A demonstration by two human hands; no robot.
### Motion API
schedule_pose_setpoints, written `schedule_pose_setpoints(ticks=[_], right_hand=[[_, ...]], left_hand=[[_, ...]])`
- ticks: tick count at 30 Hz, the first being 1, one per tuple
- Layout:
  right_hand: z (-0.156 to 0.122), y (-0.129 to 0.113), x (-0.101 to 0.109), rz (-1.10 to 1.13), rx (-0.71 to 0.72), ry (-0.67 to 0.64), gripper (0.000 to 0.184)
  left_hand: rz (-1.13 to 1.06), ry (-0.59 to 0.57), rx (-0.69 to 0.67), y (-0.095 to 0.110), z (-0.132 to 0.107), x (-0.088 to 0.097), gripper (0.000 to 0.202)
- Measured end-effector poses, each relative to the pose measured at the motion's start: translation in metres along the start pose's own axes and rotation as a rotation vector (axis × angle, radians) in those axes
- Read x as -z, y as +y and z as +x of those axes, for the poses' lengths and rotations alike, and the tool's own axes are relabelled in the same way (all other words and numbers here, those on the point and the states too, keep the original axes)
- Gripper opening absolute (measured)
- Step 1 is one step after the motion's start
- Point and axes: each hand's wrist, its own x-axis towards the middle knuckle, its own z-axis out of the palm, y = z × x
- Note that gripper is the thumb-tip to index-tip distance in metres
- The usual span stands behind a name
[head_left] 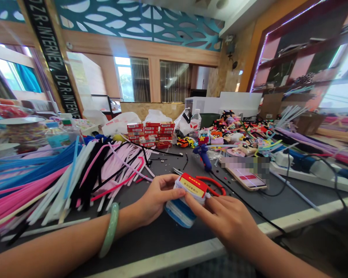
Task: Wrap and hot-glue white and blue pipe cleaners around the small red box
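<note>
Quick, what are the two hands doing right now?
Left hand: closed on the blue-and-white fuzzy bundle.
Right hand: fingers pinching the red box on top of it.

Daylight pours through windows (127,79) at centre back; teal cut-out panel (139,19) runs along the top, shelves (307,58) fill upper right.
</note>
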Motion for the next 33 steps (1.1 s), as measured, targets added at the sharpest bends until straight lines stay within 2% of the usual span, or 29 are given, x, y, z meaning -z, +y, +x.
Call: schedule_pose_setpoints(ticks=[5, 12, 16, 21, 27, 30, 33], right_hand=[[0.001, -0.001, 0.001, -0.053, -0.006, 0.020, 0.038], [0.001, 0.001, 0.000, -0.077, 0.012, 0.043, 0.033], [0.000, 0.000, -0.001, -0.081, -0.001, 0.000, 0.035], [-0.001, -0.001, -0.002, -0.068, -0.006, -0.019, 0.036], [-0.002, 0.002, -0.005, -0.050, -0.018, -0.040, 0.037], [-0.004, 0.006, -0.008, 0.024, -0.040, 0.014, 0.035], [-0.006, 0.008, -0.010, 0.135, -0.163, 0.139, 0.026]], left_hand=[[0.017, 0.009, -0.053, -0.002, -0.002, -0.001, 0.034], [0.062, 0.003, -0.060, -0.002, -0.001, 0.001, 0.035], [0.089, -0.002, -0.053, -0.003, 0.000, 0.003, 0.034], [0.019, -0.037, -0.019, -0.003, 0.000, 0.001, 0.044], [0.034, -0.072, 0.020, -0.003, 0.003, 0.003, 0.034], [0.045, -0.047, 0.040, -0.001, 0.005, 0.003, 0.034], [0.037, 0.003, 0.049, 0.001, 0.006, 0.002, 0.035]])
